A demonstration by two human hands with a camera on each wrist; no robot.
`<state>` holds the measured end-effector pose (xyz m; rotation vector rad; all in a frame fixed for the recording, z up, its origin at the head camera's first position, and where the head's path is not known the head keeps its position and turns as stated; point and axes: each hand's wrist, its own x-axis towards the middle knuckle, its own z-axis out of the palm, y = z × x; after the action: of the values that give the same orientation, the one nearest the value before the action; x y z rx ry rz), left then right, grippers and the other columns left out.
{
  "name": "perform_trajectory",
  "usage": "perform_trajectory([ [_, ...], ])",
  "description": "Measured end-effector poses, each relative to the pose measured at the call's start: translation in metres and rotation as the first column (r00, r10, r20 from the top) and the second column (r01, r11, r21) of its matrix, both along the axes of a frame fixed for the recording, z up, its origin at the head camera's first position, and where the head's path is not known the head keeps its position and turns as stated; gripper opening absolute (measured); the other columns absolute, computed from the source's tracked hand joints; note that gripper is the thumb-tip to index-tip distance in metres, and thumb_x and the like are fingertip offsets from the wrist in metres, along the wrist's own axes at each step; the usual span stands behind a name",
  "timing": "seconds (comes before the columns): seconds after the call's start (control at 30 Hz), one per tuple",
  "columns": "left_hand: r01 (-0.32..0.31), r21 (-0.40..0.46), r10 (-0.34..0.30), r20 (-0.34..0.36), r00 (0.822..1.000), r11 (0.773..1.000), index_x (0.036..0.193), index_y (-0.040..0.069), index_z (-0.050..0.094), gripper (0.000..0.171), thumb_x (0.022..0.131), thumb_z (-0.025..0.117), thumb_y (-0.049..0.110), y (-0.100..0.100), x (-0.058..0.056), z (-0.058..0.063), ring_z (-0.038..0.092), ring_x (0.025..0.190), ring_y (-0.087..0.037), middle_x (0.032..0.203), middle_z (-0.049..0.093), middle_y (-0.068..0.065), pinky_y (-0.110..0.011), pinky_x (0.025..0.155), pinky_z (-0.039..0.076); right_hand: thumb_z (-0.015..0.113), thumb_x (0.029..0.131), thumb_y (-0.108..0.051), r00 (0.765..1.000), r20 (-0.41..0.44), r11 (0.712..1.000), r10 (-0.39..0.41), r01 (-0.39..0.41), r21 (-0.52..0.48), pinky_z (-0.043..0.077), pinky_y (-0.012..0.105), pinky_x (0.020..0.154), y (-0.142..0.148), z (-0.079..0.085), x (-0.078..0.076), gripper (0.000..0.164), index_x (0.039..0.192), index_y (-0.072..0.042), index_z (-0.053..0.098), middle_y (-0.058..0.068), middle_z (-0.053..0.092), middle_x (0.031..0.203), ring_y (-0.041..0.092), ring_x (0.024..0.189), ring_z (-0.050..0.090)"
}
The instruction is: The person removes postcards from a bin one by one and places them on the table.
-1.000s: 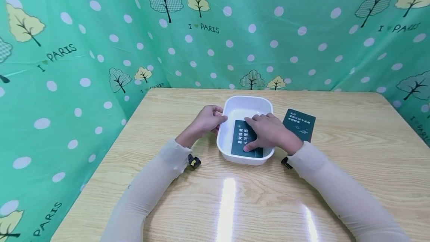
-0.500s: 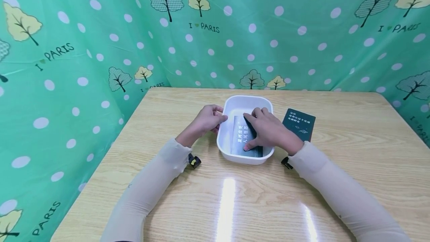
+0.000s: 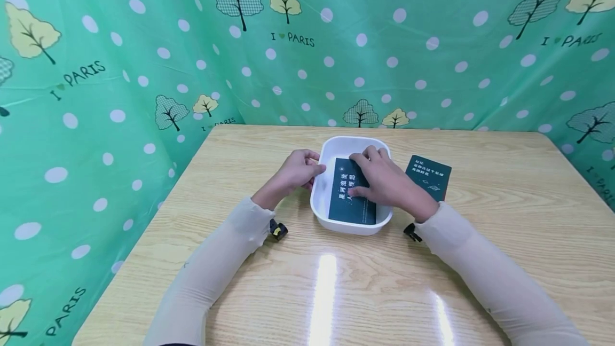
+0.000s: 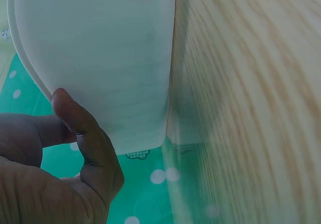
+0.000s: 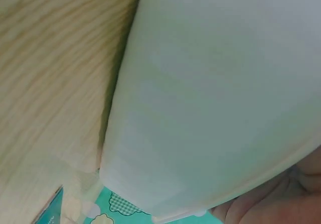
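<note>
A white plastic basin (image 3: 353,146) with rounded corners stands on the wooden table. My left hand (image 3: 294,171) pinches its left rim, thumb over the edge and fingers outside; the left wrist view shows the thumb (image 4: 75,113) at the rim. In the basin lies a dark green booklet (image 3: 343,210) with white lettering. Over its right side is my right hand (image 3: 386,180), thumb on the cover and fingertips at the far edge. The right wrist view shows mostly the basin's outer wall (image 5: 210,93), with only part of the hand (image 5: 281,204) above the rim.
A second dark green booklet (image 3: 430,175) lies on the table to the right of the basin, partly behind my right wrist. Black camera mounts (image 3: 277,229) hang at both wrists. Behind the wooden table (image 3: 259,292) hangs a green dotted curtain (image 3: 307,84).
The far edge of the booklet in the basin has shifted away from me, after glare crossed its cover. My right thumb has slid farther up the cover. The left hand stays on the rim.
</note>
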<state>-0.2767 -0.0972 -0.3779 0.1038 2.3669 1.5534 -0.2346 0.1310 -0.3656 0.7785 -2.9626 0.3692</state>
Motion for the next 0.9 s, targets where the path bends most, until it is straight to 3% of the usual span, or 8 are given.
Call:
perform_trajectory([
  [0.1, -0.005, -0.008, 0.005, -0.001, 1.000, 1.000, 0.122, 0.005, 0.050, 0.033, 0.094, 0.065, 0.015, 0.000, 0.000, 0.000, 0.059, 0.061, -0.019, 0.090, 0.060, -0.013, -0.038, 0.056, 0.057, 0.064, 0.096, -0.030, 1.000, -0.016, 0.997, 0.018, -0.019, -0.069, 0.052, 0.040, 0.079, -0.001, 0.002, 0.001, 0.053, 0.139, -0.005, 0.044, 0.014, 0.044, 0.117, 0.027, 0.102, 0.041],
  [0.23, -0.012, -0.015, 0.012, -0.002, 1.000, 1.000, 0.122, 0.006, 0.050, 0.032, 0.094, 0.065, 0.016, 0.000, -0.001, -0.001, 0.059, 0.062, -0.020, 0.091, 0.060, -0.013, -0.033, 0.053, 0.056, 0.051, 0.102, -0.010, 0.999, -0.023, 0.988, 0.030, -0.033, -0.151, 0.050, 0.039, 0.084, -0.003, 0.004, 0.002, 0.032, 0.133, -0.001, 0.047, 0.013, 0.048, 0.112, 0.025, 0.098, 0.044],
  [0.5, -0.014, -0.016, 0.014, -0.006, 1.000, 1.000, 0.122, 0.006, 0.050, 0.032, 0.094, 0.065, 0.016, 0.000, 0.000, -0.002, 0.059, 0.062, -0.020, 0.093, 0.060, -0.015, -0.033, 0.052, 0.056, 0.042, 0.102, 0.000, 0.995, -0.057, 0.962, 0.076, -0.088, -0.259, 0.046, 0.041, 0.092, -0.003, 0.011, 0.004, 0.025, 0.127, 0.002, 0.045, 0.015, 0.052, 0.114, 0.024, 0.104, 0.047],
  [0.9, -0.030, -0.056, 0.030, -0.006, 1.000, 0.998, 0.121, 0.008, 0.051, 0.031, 0.095, 0.064, 0.019, 0.002, 0.000, 0.000, 0.058, 0.060, -0.020, 0.088, 0.061, -0.012, -0.028, 0.049, 0.053, 0.039, 0.102, 0.003, 0.973, -0.215, 0.914, 0.081, -0.159, -0.373, 0.047, 0.042, 0.087, 0.009, 0.036, 0.008, 0.026, 0.127, 0.007, 0.044, 0.018, 0.049, 0.117, 0.027, 0.102, 0.046],
])
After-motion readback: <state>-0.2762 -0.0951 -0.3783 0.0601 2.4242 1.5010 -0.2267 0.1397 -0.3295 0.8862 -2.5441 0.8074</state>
